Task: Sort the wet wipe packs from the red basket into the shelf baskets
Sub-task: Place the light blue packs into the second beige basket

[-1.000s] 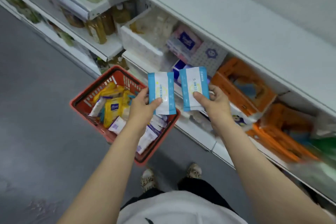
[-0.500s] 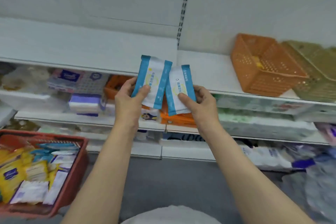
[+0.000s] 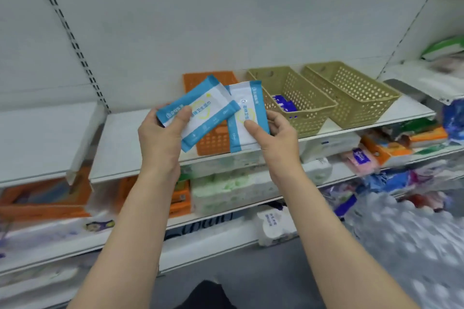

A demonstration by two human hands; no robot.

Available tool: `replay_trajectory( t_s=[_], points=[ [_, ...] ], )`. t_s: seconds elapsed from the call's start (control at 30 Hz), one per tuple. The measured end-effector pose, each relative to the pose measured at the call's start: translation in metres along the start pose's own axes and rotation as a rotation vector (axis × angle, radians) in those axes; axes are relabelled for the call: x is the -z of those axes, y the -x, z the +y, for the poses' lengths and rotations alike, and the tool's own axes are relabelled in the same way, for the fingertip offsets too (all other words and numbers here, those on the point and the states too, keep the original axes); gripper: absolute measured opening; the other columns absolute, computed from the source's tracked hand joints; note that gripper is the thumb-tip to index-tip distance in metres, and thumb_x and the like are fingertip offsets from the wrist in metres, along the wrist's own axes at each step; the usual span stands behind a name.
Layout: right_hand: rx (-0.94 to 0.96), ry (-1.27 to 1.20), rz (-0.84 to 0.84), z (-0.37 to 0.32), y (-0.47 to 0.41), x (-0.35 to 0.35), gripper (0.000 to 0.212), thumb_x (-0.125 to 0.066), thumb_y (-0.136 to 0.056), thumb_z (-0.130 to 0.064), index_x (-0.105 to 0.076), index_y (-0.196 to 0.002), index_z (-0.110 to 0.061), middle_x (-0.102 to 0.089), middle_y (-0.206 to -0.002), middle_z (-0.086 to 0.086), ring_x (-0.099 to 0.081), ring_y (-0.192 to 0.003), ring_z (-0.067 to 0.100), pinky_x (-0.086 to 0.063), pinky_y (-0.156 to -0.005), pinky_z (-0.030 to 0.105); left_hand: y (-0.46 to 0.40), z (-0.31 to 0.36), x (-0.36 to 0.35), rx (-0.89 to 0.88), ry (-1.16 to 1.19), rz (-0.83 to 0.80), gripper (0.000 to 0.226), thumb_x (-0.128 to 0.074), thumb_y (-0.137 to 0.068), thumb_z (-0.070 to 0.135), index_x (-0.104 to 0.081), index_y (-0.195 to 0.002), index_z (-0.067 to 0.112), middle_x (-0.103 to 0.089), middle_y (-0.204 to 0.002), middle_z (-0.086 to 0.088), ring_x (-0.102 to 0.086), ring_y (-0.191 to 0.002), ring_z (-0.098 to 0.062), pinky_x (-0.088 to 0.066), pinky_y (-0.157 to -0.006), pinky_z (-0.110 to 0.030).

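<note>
Nearest, two bare forearms reaching up from the bottom edge. Left hand (image 3: 160, 138) pinching a blue-and-white wet wipe pack (image 3: 198, 113), thumb pressed on its face, fingers curled behind, pack tilted with its far end up to the right. Right hand (image 3: 276, 135) pinching a second wipe pack (image 3: 244, 118) the same way, thumb on front, held nearly upright and just touching or overlapping the first at its left edge. Directly behind both packs, an orange basket (image 3: 213, 138) on the white shelf (image 3: 125, 138), mostly hidden by them. Further right on that shelf, two olive perforated baskets side by side: the nearer olive basket (image 3: 301, 98) with blue-and-white packs inside, the far olive basket (image 3: 356, 93) beside it. Below, blurred lower shelves of tissue packs (image 3: 226, 190).
</note>
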State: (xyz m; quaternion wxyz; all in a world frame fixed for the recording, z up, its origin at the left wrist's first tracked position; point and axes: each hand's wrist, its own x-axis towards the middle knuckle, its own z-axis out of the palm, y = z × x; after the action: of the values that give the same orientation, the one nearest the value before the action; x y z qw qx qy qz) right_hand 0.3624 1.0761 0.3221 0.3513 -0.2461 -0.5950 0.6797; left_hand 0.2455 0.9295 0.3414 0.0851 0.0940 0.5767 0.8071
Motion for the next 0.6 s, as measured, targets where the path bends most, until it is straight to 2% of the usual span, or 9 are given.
replay_trajectory(
  t_s=[0.17, 0.23, 0.3, 0.37, 0.5, 0.6],
  points=[
    [0.043, 0.042, 0.099, -0.019, -0.076, 0.055, 0.035, -0.079, -0.081, -0.009, -0.058, -0.109, -0.01, -0.077, -0.093, 0.0, -0.073, -0.084, 0.015, -0.057, -0.077, 0.031, -0.044, -0.017, -0.076, 0.0, 0.015, -0.056, 0.017, -0.075, -0.084, 0.017, -0.064, -0.097, 0.016, -0.072, -0.095, -0.001, -0.07, -0.084, -0.015, -0.057, -0.07, -0.032],
    [0.048, 0.07, 0.137, -0.03, -0.112, 0.08, 0.042, -0.083, -0.077, -0.013, -0.059, -0.112, -0.007, -0.076, -0.097, 0.005, -0.073, -0.088, 0.02, -0.058, -0.081, 0.037, -0.062, -0.028, -0.112, 0.017, 0.014, -0.074, 0.02, -0.073, -0.085, 0.019, -0.063, -0.101, 0.014, -0.071, -0.097, -0.003, -0.069, -0.082, -0.015, -0.055, -0.065, -0.031],
    [0.046, 0.091, 0.184, -0.041, -0.148, 0.101, 0.047, -0.088, -0.069, -0.022, -0.062, -0.107, -0.012, -0.074, -0.104, 0.01, -0.072, -0.093, 0.025, -0.058, -0.083, 0.039, -0.079, -0.039, -0.147, 0.032, 0.044, -0.094, 0.018, -0.072, -0.086, 0.015, -0.062, -0.101, 0.013, -0.07, -0.094, -0.002, -0.068, -0.078, -0.011, -0.055, -0.064, -0.025],
    [0.038, 0.108, 0.217, -0.05, -0.181, 0.118, 0.042, -0.089, -0.067, -0.022, -0.063, -0.1, -0.017, -0.073, -0.107, 0.012, -0.072, -0.093, 0.025, -0.058, -0.085, 0.039, -0.095, -0.048, -0.181, 0.04, 0.043, -0.108, 0.016, -0.073, -0.085, 0.013, -0.063, -0.097, 0.013, -0.07, -0.09, 0.001, -0.067, -0.074, -0.008, -0.054, -0.063, -0.021],
    [0.023, 0.118, 0.2, -0.064, -0.236, 0.152, 0.028, -0.081, -0.078, -0.009, -0.067, -0.102, -0.006, -0.074, -0.1, 0.014, -0.072, -0.084, 0.024, -0.059, -0.074, 0.035, -0.119, -0.061, -0.239, 0.049, 0.025, -0.158, 0.012, -0.073, -0.085, 0.013, -0.064, -0.093, 0.015, -0.071, -0.088, 0.002, -0.067, -0.073, -0.005, -0.053, -0.062, -0.019],
    [0.025, 0.185, 0.202, -0.071, -0.274, 0.182, 0.026, -0.08, -0.08, -0.009, -0.069, -0.103, -0.007, -0.075, -0.093, 0.009, -0.072, -0.08, 0.021, -0.059, -0.07, 0.033, -0.127, -0.073, -0.272, 0.041, -0.013, -0.168, 0.013, -0.074, -0.084, 0.016, -0.066, -0.095, 0.015, -0.072, -0.09, 0.0, -0.07, -0.076, -0.008, -0.055, -0.065, -0.025]
  ],
)
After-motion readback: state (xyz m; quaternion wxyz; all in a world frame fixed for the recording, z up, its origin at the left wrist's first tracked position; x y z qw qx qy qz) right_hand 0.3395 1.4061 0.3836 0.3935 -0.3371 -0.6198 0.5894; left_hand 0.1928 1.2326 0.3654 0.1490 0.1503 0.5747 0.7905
